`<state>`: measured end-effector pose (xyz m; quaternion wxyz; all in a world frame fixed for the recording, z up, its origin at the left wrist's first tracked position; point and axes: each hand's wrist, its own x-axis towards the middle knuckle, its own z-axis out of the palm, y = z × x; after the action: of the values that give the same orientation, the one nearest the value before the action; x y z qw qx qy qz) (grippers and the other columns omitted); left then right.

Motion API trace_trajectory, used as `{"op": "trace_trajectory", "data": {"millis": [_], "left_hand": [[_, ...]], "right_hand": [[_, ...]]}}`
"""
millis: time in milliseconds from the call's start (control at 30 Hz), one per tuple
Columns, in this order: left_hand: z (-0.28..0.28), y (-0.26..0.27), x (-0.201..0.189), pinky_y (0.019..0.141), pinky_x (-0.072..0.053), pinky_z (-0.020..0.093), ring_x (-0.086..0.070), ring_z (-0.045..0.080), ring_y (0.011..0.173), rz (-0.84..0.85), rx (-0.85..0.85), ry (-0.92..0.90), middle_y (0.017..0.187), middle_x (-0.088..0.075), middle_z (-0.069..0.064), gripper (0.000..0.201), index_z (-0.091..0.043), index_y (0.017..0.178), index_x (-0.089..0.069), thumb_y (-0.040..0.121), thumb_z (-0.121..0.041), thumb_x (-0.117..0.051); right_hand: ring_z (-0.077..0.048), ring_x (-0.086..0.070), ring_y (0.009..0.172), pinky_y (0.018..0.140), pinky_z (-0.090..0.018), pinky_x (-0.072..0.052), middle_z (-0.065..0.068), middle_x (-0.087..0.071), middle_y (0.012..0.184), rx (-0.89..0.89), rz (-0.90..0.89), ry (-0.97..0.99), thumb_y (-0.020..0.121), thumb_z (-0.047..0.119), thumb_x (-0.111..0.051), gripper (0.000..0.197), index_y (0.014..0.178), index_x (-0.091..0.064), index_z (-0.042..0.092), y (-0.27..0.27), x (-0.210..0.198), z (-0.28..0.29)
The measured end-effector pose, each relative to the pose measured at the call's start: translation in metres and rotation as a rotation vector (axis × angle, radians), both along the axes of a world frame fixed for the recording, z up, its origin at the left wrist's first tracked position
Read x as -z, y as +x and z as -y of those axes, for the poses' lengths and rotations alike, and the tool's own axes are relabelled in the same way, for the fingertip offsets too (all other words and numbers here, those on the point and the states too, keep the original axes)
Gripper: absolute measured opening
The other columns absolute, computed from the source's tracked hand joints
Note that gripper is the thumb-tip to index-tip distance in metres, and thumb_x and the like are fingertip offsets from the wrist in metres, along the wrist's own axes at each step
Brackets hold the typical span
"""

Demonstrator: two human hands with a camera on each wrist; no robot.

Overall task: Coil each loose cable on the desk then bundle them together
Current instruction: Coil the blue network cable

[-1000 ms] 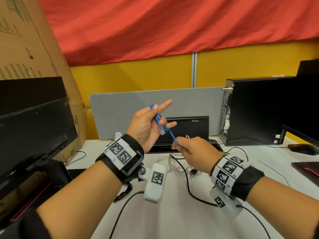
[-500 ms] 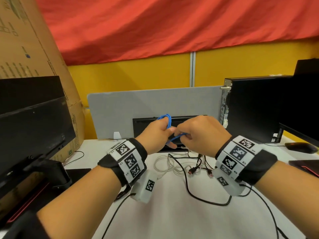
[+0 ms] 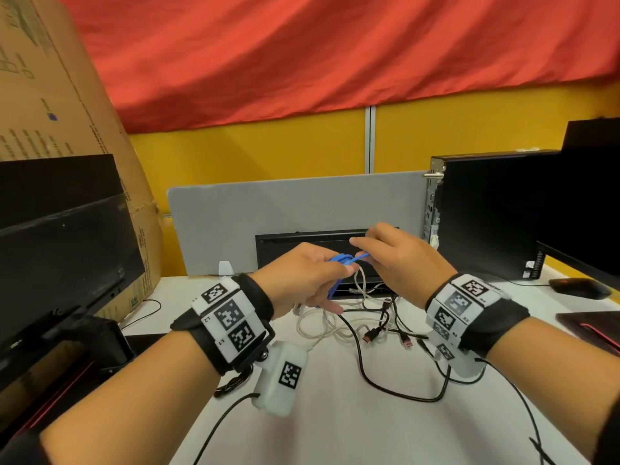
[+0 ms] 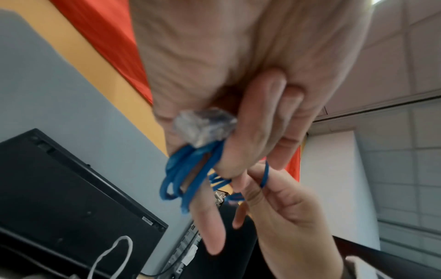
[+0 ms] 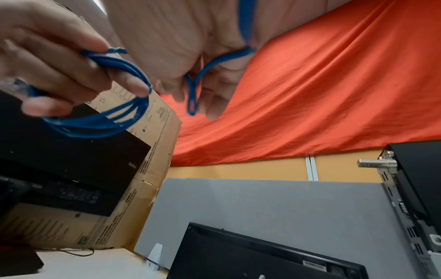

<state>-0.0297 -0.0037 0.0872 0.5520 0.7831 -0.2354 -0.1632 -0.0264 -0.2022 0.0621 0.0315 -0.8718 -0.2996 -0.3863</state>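
Left fingers (image 4: 250,136) curled through blue coil (image 5: 102,113); right fingers (image 5: 212,102) pinching its tail (image 5: 192,94). Risk: loops slipping off, unravelling, if pulled hard.

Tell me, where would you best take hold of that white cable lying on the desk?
Probably at the white cable's bunched loops, coming straight down from above. Several strands overlap there on the desk, so one grip gathers them; its plug ends lie among black cables, where fingers would snag.
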Motion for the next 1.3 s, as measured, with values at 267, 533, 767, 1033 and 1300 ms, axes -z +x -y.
{"op": "trace_trajectory", "data": {"millis": [267, 533, 767, 1033, 1300], "left_hand": [[-0.014, 0.007, -0.004, 0.068, -0.058, 0.040, -0.019, 0.008, 0.033, -0.219, -0.031, -0.404, 0.041, -0.024, -0.005, 0.032, 0.001, 0.110, -0.067, 0.100, -0.018, -0.043], [-0.012, 0.014, 0.005, 0.060, -0.054, 0.031, -0.019, 0.007, 0.030, -0.399, 0.017, -0.629, 0.039, -0.024, -0.005, 0.037, 0.003, 0.114, -0.064, 0.101, -0.022, -0.040], [-0.009, 0.016, 0.008, 0.058, -0.053, 0.027, -0.020, 0.006, 0.031, -0.400, -0.015, -0.687, 0.040, -0.025, -0.006, 0.039, 0.003, 0.122, -0.059, 0.102, -0.022, -0.037], [-0.013, 0.021, 0.002, 0.056, -0.055, 0.027, -0.019, 0.007, 0.029, -0.363, -0.115, -0.875, 0.038, -0.022, -0.005, 0.035, 0.000, 0.119, -0.059, 0.102, -0.021, -0.036], [-0.011, 0.016, 0.002, 0.059, -0.056, 0.028, -0.021, 0.006, 0.029, -0.388, -0.032, -0.969, 0.038, -0.024, -0.006, 0.036, -0.001, 0.122, -0.058, 0.103, -0.023, -0.037]], "right_hand": [[-0.026, -0.060, 0.063, 0.050, -0.033, -0.053, -0.012, -0.064, 0.088, -0.027, -0.005, 0.079, 0.080, -0.007, -0.071, 0.036, 0.114, -0.068, 0.004, 0.003, 0.011, 0.014], [-0.022, -0.047, 0.103, 0.082, -0.034, -0.025, 0.006, -0.061, 0.106, 0.171, -0.164, 0.081, 0.093, 0.013, -0.060, 0.029, 0.111, -0.071, 0.033, 0.007, 0.018, 0.005], [-0.012, -0.059, 0.076, 0.069, -0.024, -0.047, 0.005, -0.063, 0.085, -0.020, -0.575, 0.348, 0.094, -0.001, -0.047, 0.031, 0.101, -0.070, 0.019, 0.002, 0.025, -0.022], [-0.009, -0.045, 0.049, 0.048, -0.030, -0.042, 0.006, -0.050, 0.059, -0.127, -0.384, 0.564, 0.099, 0.039, -0.041, 0.015, 0.093, -0.046, 0.027, -0.002, 0.027, -0.030], [0.000, -0.050, 0.052, 0.052, -0.009, -0.040, 0.006, -0.056, 0.064, 0.050, -0.478, 0.744, 0.100, 0.015, -0.044, 0.025, 0.094, -0.068, 0.016, 0.012, 0.025, -0.017]]}}
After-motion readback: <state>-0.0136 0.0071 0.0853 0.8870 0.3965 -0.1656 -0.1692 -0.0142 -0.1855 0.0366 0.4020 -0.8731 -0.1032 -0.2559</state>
